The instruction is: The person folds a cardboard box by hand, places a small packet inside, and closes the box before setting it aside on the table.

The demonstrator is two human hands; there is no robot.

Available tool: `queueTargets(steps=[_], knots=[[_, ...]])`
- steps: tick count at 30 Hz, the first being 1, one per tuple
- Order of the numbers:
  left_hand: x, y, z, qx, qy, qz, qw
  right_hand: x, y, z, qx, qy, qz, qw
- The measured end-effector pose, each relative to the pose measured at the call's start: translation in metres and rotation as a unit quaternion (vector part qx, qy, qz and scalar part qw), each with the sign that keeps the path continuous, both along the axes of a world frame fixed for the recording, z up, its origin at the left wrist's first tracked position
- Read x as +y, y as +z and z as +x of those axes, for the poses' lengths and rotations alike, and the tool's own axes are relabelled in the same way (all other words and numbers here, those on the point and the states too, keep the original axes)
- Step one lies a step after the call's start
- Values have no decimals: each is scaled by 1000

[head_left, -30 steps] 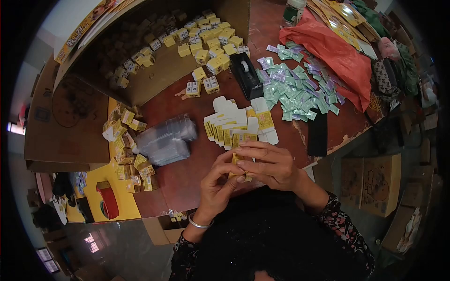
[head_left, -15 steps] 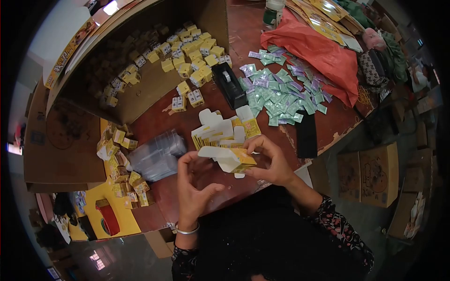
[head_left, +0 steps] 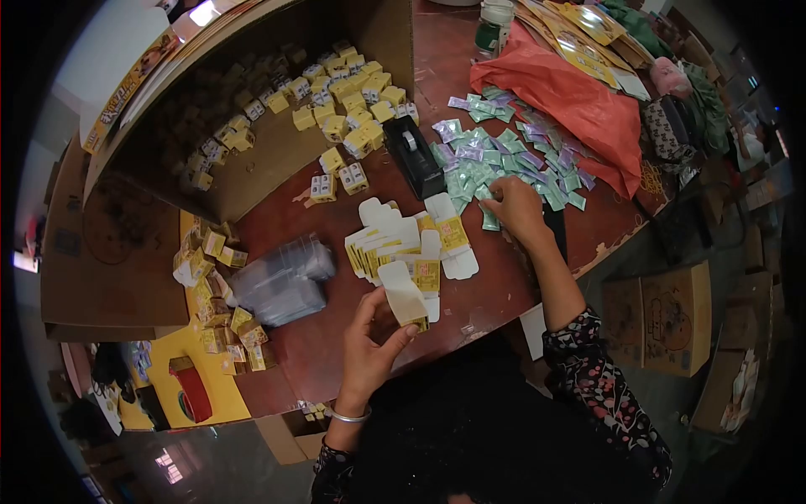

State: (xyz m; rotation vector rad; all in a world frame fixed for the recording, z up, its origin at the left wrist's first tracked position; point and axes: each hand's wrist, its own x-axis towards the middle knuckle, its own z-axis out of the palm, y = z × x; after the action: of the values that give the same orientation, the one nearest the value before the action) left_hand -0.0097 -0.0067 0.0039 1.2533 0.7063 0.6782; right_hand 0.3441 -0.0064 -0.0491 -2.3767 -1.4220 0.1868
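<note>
My left hand (head_left: 374, 344) holds a small yellow and white carton (head_left: 405, 296) with its white flap standing up. My right hand (head_left: 516, 206) is at the lower edge of the pile of green and purple sachets (head_left: 478, 160), fingers bent and pressed together; what they may hold is too small to make out. Between my hands lie flat, unfolded yellow and white cartons (head_left: 382, 245) on the red table (head_left: 495, 294). A black tape dispenser (head_left: 413, 155) stands just behind them.
An open cardboard box (head_left: 252, 181) with many small yellow boxes is at the back left. Clear plastic packs (head_left: 285, 281) and more small boxes (head_left: 206, 252) lie left. A red plastic bag (head_left: 562, 101) and a jar (head_left: 493, 29) are behind the sachets.
My right hand has let go of the carton and moved up and right to the sachets. The carton stays in my left hand, which has shifted slightly right and turned it more upright.
</note>
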Motion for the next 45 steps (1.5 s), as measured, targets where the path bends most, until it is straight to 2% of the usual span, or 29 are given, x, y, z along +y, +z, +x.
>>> queueTargets(steps=[2, 5, 8, 9, 12, 17, 20, 23, 29, 30, 33, 34, 37, 40, 43, 45], knots=[[0, 1, -1, 15, -1, 8, 1000, 4, -10, 3, 18, -12, 16, 1000], [2, -2, -6, 20, 8, 17, 1000, 1, -8, 4, 32, 26, 71, 997], [2, 2, -9, 13, 21, 6, 1000, -13, 6, -1, 209, 5, 135, 968], [2, 3, -10, 17, 16, -3, 1000, -19, 8, -1, 200, 38, 172, 964], [2, 3, -9, 11, -3, -28, 1000, -38, 44, -24, 470, 31, 163, 867], [-2, -5, -1, -35, -9, -42, 998, -51, 51, -47, 541, 108, 165, 818], [-3, -3, -1, -25, -12, -28, 999, -53, 39, -52, 590, 178, 207, 760], [-4, -1, -3, -12, -11, -23, 1000, -49, 67, -78, 655, 120, 200, 718], [-8, -7, -4, 65, -8, 15, 998, -48, 84, -119, 573, 159, 197, 780], [-9, -9, -3, 62, -3, 29, 998, -50, 86, -128, 572, 175, 208, 774], [-11, -10, 2, 56, 8, 55, 997, -54, 94, -147, 428, 218, 220, 849], [-12, -6, 3, 58, 10, 52, 997, -50, 91, -149, 328, 261, 272, 866], [-14, 1, 3, 38, 26, 49, 998, -45, 95, -151, 197, 309, 261, 893], [-15, -1, 1, -8, 33, 59, 998, -48, 93, -152, 158, 354, 188, 902], [-16, -1, -1, -65, 40, 76, 994, -46, 96, -155, 162, 379, 259, 874], [-16, -2, -2, -91, 53, 93, 990, -45, 102, -143, 247, 347, 298, 854]])
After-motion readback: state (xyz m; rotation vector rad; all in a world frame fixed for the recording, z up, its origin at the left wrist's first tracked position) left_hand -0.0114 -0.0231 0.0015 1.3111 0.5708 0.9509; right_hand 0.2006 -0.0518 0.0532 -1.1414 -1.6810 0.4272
